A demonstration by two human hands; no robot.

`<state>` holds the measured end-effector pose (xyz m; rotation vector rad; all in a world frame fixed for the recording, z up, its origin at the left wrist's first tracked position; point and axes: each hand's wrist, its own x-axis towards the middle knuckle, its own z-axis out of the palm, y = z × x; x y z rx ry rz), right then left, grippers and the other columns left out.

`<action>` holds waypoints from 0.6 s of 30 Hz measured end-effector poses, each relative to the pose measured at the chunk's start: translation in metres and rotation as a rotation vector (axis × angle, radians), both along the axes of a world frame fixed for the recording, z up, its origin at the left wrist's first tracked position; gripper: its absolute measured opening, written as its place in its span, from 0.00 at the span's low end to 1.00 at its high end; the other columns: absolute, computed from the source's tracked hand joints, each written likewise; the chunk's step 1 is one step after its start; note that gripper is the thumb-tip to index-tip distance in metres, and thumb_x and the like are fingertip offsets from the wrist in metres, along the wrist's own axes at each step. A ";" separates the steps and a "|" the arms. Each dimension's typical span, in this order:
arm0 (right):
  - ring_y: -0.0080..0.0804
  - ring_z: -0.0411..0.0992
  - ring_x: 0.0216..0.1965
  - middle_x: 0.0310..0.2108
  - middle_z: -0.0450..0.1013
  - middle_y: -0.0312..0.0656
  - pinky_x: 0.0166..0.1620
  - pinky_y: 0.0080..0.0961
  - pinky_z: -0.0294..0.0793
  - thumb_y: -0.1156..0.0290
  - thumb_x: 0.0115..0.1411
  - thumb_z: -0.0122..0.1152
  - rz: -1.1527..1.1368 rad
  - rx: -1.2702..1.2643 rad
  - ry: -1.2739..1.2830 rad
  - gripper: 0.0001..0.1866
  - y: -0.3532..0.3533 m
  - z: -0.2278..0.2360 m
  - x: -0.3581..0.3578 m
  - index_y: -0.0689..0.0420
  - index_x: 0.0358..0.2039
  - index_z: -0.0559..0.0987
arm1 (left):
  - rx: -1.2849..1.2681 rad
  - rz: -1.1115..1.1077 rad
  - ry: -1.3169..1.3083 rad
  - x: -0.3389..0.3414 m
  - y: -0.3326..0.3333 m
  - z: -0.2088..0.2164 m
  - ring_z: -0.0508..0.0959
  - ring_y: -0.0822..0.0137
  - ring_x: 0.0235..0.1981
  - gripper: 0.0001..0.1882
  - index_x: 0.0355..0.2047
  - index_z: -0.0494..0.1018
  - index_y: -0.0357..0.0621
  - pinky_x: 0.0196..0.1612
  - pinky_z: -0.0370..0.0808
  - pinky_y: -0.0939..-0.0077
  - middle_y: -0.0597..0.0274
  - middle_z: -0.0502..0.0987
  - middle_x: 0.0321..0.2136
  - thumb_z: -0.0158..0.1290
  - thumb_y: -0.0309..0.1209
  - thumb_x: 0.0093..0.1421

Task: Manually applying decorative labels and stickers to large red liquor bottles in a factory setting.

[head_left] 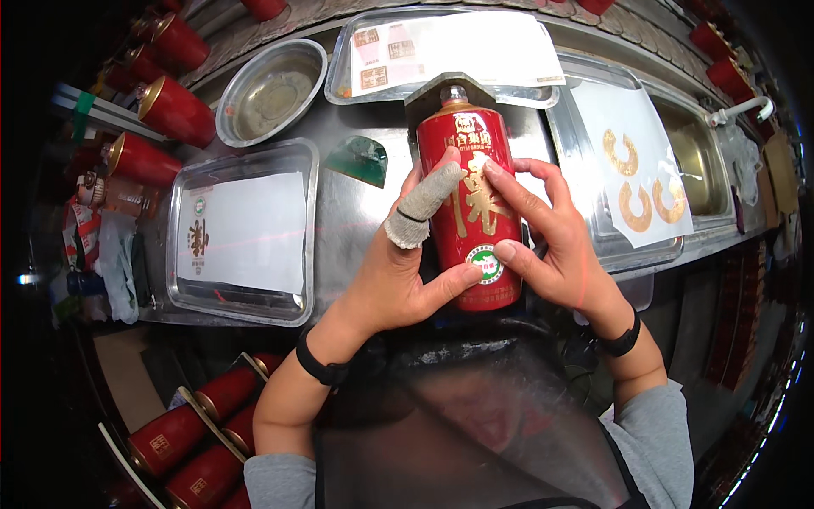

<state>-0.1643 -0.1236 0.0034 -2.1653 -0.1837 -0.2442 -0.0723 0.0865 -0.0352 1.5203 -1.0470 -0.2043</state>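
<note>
A glossy red bottle with a gold neck and large gold characters lies tilted in front of me, its base toward my body. My left hand grips its left side; a grey cloth finger sleeve with a dark band covers the index finger. That thumb presses at a round green-and-white sticker low on the bottle. Along the other side, my right hand holds the bottle, its thumb at the sticker's upper right edge and its index fingertip on the gold characters. A dark metal support shows behind the neck.
Trays with decal sheets stand at left, back and right. A metal bowl of liquid and a green translucent scraper-like piece are near the left tray. Red bottles line the left; more lie below. A sink is right.
</note>
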 end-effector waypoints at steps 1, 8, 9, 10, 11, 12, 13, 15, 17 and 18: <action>0.53 0.61 0.61 0.57 0.71 0.50 0.60 0.45 0.68 0.59 0.59 0.64 -0.003 0.005 0.005 0.34 0.000 0.000 0.000 0.51 0.66 0.70 | -0.009 -0.003 0.001 0.000 0.000 0.000 0.54 0.44 0.72 0.47 0.71 0.53 0.45 0.71 0.53 0.56 0.44 0.54 0.71 0.66 0.37 0.55; 0.48 0.62 0.64 0.65 0.56 0.55 0.61 0.40 0.69 0.61 0.63 0.60 0.059 0.003 0.047 0.29 -0.005 0.001 -0.005 0.53 0.64 0.72 | -0.034 -0.035 0.041 0.000 0.002 -0.003 0.50 0.49 0.73 0.48 0.71 0.52 0.43 0.72 0.50 0.57 0.48 0.53 0.72 0.66 0.35 0.56; 0.48 0.61 0.65 0.65 0.56 0.56 0.61 0.40 0.69 0.62 0.63 0.60 0.070 -0.001 0.042 0.28 -0.005 0.001 -0.006 0.53 0.64 0.73 | -0.045 -0.045 0.060 0.000 0.003 -0.003 0.50 0.49 0.73 0.48 0.71 0.52 0.43 0.72 0.49 0.57 0.49 0.53 0.72 0.66 0.35 0.56; 0.49 0.60 0.65 0.64 0.58 0.54 0.62 0.41 0.69 0.62 0.62 0.60 0.073 0.010 0.026 0.28 -0.005 0.000 -0.007 0.52 0.64 0.73 | -0.053 -0.059 0.072 0.000 0.003 -0.003 0.49 0.49 0.74 0.48 0.72 0.52 0.43 0.72 0.49 0.58 0.49 0.53 0.72 0.66 0.35 0.56; 0.50 0.59 0.66 0.63 0.61 0.53 0.62 0.42 0.69 0.62 0.62 0.61 0.070 0.021 0.028 0.28 -0.005 0.000 -0.008 0.51 0.63 0.74 | -0.038 -0.060 0.070 0.001 0.003 -0.003 0.50 0.50 0.74 0.48 0.72 0.52 0.42 0.72 0.49 0.58 0.49 0.53 0.72 0.66 0.35 0.56; 0.51 0.58 0.67 0.61 0.67 0.49 0.62 0.43 0.69 0.63 0.61 0.63 0.062 0.047 0.018 0.28 -0.004 -0.001 -0.008 0.49 0.63 0.74 | -0.021 -0.063 0.060 0.001 0.004 -0.003 0.50 0.50 0.74 0.48 0.71 0.52 0.42 0.73 0.49 0.58 0.50 0.53 0.72 0.66 0.35 0.56; 0.51 0.57 0.67 0.60 0.69 0.49 0.62 0.43 0.69 0.64 0.61 0.64 0.061 0.052 0.028 0.28 -0.004 -0.002 -0.008 0.49 0.63 0.75 | -0.006 -0.056 0.052 0.002 0.004 -0.002 0.50 0.50 0.74 0.48 0.71 0.52 0.42 0.73 0.49 0.58 0.50 0.53 0.72 0.66 0.35 0.56; 0.53 0.57 0.67 0.58 0.72 0.49 0.62 0.44 0.69 0.64 0.60 0.65 0.054 0.071 0.000 0.29 -0.004 -0.003 -0.008 0.48 0.62 0.75 | -0.016 -0.070 0.072 0.002 0.004 -0.002 0.50 0.52 0.74 0.48 0.71 0.52 0.42 0.73 0.49 0.58 0.50 0.54 0.72 0.66 0.35 0.56; 0.53 0.57 0.67 0.58 0.71 0.52 0.62 0.44 0.70 0.63 0.59 0.66 0.058 0.068 -0.008 0.29 -0.005 -0.004 -0.008 0.48 0.62 0.75 | -0.025 -0.076 0.086 0.002 0.004 -0.002 0.51 0.53 0.73 0.48 0.71 0.52 0.42 0.73 0.49 0.59 0.51 0.54 0.72 0.66 0.34 0.56; 0.54 0.57 0.67 0.58 0.70 0.54 0.62 0.45 0.70 0.63 0.59 0.66 0.063 0.069 -0.011 0.29 -0.006 -0.004 -0.008 0.48 0.62 0.75 | -0.027 -0.078 0.087 0.002 0.004 -0.002 0.51 0.53 0.73 0.48 0.71 0.52 0.42 0.73 0.49 0.59 0.51 0.54 0.72 0.66 0.34 0.56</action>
